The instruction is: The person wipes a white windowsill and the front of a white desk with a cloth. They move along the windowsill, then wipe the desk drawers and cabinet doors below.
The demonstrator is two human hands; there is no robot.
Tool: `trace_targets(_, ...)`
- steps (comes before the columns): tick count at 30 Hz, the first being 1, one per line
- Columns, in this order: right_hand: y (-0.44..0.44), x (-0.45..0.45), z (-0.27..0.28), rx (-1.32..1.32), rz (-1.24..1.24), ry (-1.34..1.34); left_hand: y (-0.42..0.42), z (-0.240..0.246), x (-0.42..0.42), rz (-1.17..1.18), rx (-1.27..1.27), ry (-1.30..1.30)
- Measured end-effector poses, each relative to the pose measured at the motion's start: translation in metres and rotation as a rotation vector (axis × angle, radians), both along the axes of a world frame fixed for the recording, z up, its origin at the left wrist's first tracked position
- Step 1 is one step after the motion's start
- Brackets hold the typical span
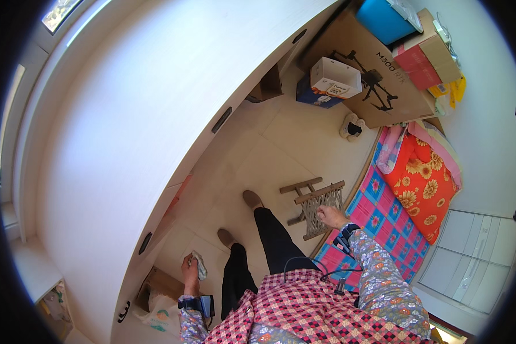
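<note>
My left hand [190, 270] is low beside the cabinet, its fingers closed on a pale crumpled cloth [200, 265]. My right hand [332, 216] is over the woven seat of a wooden folding stool [321, 202], with its fingers curled; whether it touches or grips the seat I cannot tell. The stool stands on the tiled floor beside a pink and blue checked mat [372, 206]. Both wrists wear dark straps with small devices.
A white cabinet [112, 129] with dark handles fills the left. At the back are a large cardboard box [395, 94], a paper gift bag [329, 84] and a pair of shoes [351, 128]. An orange sunflower quilt [421, 185] lies on the mat. A plastic bag [159, 316] is low left.
</note>
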State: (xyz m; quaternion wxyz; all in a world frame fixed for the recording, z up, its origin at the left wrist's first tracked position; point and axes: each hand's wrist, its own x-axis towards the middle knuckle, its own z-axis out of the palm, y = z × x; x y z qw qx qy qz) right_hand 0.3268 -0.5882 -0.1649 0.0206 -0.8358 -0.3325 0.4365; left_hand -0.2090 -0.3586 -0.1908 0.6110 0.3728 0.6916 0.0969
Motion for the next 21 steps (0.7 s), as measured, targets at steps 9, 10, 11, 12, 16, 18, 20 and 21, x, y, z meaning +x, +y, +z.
trace_targets(9,-0.093,-0.034,-0.006,-0.208,0.067,0.13,0.039,0.014,-0.005,-0.089,0.089,0.026)
trace_targets(10,-0.095,-0.033,-0.006,-0.2,0.056,0.163,0.043,0.017,-0.002,-0.102,0.106,0.056)
trace_targets(11,-0.091,-0.028,-0.005,-0.242,0.031,0.188,0.046,0.02,0.002,-0.116,0.12,0.087)
trace_targets(12,-0.078,-0.019,-0.007,-0.151,0.019,0.199,0.05,0.025,0.008,-0.127,0.108,0.098)
trace_targets(16,0.037,0.032,-0.004,0.038,0.097,0.215,0.058,0.034,0.067,-0.159,0.134,0.059)
trace_targets(18,0.11,0.041,0.0,0.262,0.254,0.368,0.056,0.037,0.115,-0.159,0.048,-0.019)
trace_targets(20,0.172,0.032,0.009,0.256,0.294,0.625,0.056,0.035,0.182,-0.175,0.022,-0.094)
trace_targets(21,0.2,0.02,0.011,0.197,0.343,0.683,0.055,0.036,0.218,-0.147,-0.016,-0.18)
